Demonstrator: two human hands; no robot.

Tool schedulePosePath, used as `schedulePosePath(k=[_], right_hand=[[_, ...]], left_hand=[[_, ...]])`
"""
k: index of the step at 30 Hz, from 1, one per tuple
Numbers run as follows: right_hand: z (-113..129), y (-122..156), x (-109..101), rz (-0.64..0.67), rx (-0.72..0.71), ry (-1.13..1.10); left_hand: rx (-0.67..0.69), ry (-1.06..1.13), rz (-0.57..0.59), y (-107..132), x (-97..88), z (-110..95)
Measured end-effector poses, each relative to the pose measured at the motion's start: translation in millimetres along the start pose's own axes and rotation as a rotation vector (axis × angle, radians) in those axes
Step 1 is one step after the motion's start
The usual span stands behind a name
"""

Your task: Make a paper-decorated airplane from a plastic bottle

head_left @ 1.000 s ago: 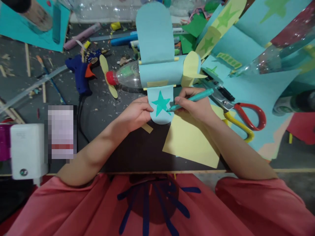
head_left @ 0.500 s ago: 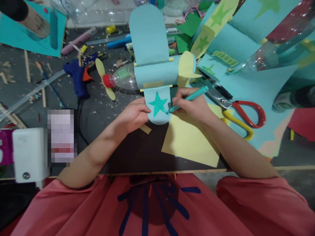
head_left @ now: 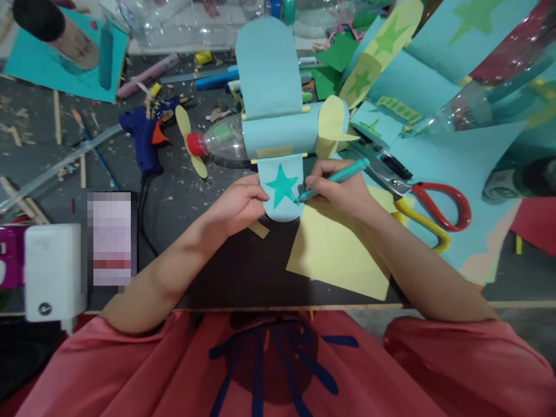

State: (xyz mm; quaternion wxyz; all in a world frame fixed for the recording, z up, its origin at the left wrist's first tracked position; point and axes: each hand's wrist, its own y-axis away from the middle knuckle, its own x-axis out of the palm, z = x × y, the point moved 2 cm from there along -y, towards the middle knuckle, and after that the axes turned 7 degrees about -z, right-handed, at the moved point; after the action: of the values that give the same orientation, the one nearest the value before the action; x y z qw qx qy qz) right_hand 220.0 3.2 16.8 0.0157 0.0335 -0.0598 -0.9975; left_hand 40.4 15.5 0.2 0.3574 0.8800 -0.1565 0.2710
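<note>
A toy plane [head_left: 278,130] lies on the dark table, made from a plastic bottle wrapped in light blue paper, with paper wings, a yellow tail and a yellow propeller [head_left: 185,124] on its red cap. On the near wing is a filled teal star [head_left: 282,186]. My left hand [head_left: 243,202] pinches that wing's left edge between thumb and fingers. In my right hand [head_left: 332,185] is a teal marker [head_left: 347,171], its tip touching the wing at the star's lower right point. Yellow paper [head_left: 339,249] lies beneath my right hand.
Scissors [head_left: 421,202] with red and yellow handles lie right of my hand. A blue glue gun [head_left: 145,139], a phone [head_left: 112,240] and a white device [head_left: 54,272] are at the left. Another paper-covered bottle model [head_left: 434,63] stands at the upper right.
The whole view has shifted slightly, so everything sits a little further right and lower. My hands keep their places on the wing and marker; the star looks about the same.
</note>
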Motion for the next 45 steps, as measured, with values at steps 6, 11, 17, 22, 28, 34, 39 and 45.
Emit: schedulePosePath(k=[6,11,17,22,28,34,39,45], right_hand=[[-2.4,-0.1,-0.4,0.009,-0.008,0.01],[-2.0,-0.3,-0.3,-0.036,0.023,-0.019],[-2.2,0.0,-0.1,-0.013,0.014,0.0],[-1.6,0.6,0.0,-0.037,0.038,-0.002],[0.3,-0.4,-0.3,-0.051,0.049,-0.029],[-2.7,-1.0,-1.6,-0.049,0.028,-0.017],[-5.6,-1.5,-2.8,-0.114,0.064,-0.036],[-2.3,-1.4,-1.7,-0.084,0.023,0.007]], left_hand=[[0.009,-0.006,0.032,0.9,-0.1,-0.2],[0.012,-0.025,0.007,0.5,-0.9,-0.3],[0.015,-0.027,-0.009,0.8,0.0,-1.1],[0.015,-0.035,0.0,1.9,2.5,-1.6],[0.009,-0.039,0.003,2.8,4.2,-2.3],[0.006,-0.06,-0.014,3.1,4.5,-2.6],[-0.012,-0.081,-0.024,3.8,4.4,-2.1],[-0.008,-0.062,-0.018,3.7,4.0,-1.4]])
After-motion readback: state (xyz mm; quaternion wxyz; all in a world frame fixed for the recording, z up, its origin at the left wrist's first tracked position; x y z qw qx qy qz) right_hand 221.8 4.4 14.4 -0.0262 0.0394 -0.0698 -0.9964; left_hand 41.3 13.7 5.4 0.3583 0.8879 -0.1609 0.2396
